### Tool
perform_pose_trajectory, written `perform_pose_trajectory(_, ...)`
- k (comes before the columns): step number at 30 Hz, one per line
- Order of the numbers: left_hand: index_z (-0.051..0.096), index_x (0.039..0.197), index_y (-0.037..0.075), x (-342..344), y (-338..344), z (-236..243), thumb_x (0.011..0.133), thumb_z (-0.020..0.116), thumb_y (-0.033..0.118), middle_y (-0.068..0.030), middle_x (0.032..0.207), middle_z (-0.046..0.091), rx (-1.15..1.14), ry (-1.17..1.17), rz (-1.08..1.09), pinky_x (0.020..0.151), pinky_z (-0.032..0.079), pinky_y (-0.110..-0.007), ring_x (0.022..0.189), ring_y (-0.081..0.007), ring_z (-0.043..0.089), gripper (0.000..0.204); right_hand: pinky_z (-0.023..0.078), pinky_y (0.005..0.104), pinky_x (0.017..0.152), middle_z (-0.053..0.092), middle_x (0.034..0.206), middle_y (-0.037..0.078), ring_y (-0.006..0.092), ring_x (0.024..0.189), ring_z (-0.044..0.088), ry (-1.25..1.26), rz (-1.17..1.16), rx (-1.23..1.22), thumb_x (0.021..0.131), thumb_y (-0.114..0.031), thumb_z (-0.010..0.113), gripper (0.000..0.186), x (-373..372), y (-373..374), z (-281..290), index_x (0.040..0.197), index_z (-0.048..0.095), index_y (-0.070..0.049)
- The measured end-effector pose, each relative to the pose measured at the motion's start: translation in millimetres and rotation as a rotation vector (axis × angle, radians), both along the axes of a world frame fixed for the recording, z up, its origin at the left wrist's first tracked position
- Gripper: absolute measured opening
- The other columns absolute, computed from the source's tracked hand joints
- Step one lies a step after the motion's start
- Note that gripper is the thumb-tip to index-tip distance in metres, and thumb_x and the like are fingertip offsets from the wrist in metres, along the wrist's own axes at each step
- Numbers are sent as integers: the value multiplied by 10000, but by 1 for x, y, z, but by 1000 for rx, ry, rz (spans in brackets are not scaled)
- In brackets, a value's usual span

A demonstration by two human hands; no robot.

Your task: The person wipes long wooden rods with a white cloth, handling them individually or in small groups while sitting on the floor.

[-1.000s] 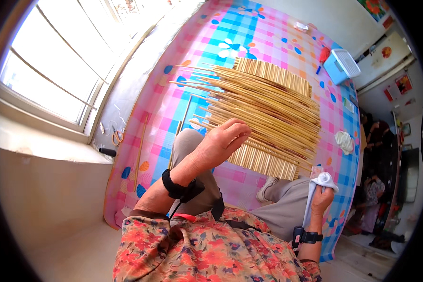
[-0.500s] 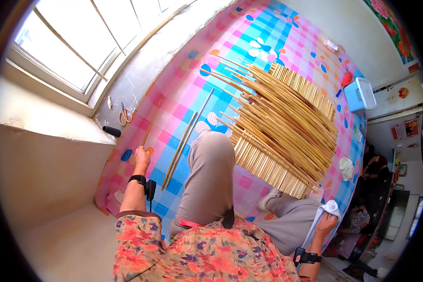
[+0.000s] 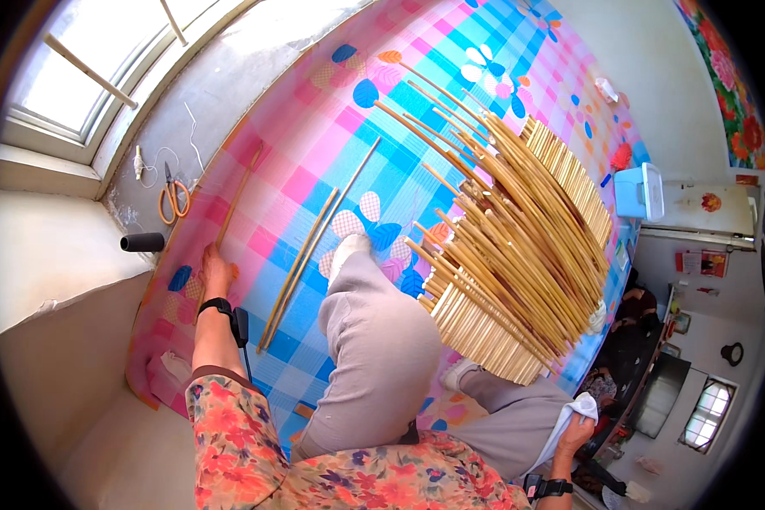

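Observation:
My left hand (image 3: 215, 270) is closed on a thin bamboo stick (image 3: 240, 194) lying along the left edge of the checked mat (image 3: 293, 204). My right hand (image 3: 576, 432) grips a white cloth (image 3: 569, 410) beside my right leg. Two loose sticks (image 3: 307, 259) lie parallel between my left hand and my bent knee. A big pile of long golden sticks (image 3: 527, 255) covers two bundled slatted pieces (image 3: 569, 166), whose ends show behind it and in front of it.
Orange-handled scissors (image 3: 173, 200), white cord and a dark cylinder (image 3: 142, 242) lie on the window sill at left. A blue lidded box (image 3: 637, 194), red item (image 3: 620, 155) and white item (image 3: 604, 89) sit at the mat's far right. People (image 3: 633, 310) are dimly visible at right.
My left hand has left the big pile and moved to the stick at far left. My left knee has shifted forward. The view has turned, and my right hand still holds the cloth.

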State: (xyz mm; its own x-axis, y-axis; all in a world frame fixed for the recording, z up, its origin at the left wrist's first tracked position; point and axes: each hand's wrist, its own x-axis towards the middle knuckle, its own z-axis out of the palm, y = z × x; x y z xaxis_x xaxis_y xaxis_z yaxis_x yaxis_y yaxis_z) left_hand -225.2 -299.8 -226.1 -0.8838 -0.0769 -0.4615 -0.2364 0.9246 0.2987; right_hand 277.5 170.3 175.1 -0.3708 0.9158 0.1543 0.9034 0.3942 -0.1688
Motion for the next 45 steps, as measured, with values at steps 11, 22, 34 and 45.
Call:
perform_pose_trajectory(11,384,1214,57,29,54,-10,784,420,27,-135,1267,415,68,162,-121,903,341,-537,1188,-335,375,433,435,330,807,631,974,144,245,912,590,19,-31,28,793,-57,579,251,-10,4,-5,1028,592,30)
perform_pose_trajectory(22,420,1187,10,58,85,48,789,491,72,-199,1241,423,106,66,-353,886,399,-443,1072,-383,469,409,434,343,803,618,943,172,305,910,578,66,58,65,787,-77,583,272,1,-3,-5,1046,583,4)
perform_pose_trajectory(34,578,968,5,70,277,408,796,578,22,-104,874,583,900,334,-852,707,464,-286,794,-189,578,173,462,370,707,619,881,182,344,820,590,259,18,170,776,-185,630,274,22,-6,-11,1008,610,-40)
perform_pose_trajectory(45,559,1029,43,189,377,303,703,572,45,-135,992,555,411,413,-1574,830,410,-408,974,-321,503,327,472,387,646,619,791,164,341,726,594,422,28,233,747,-202,657,251,45,-5,-12,929,616,-34)
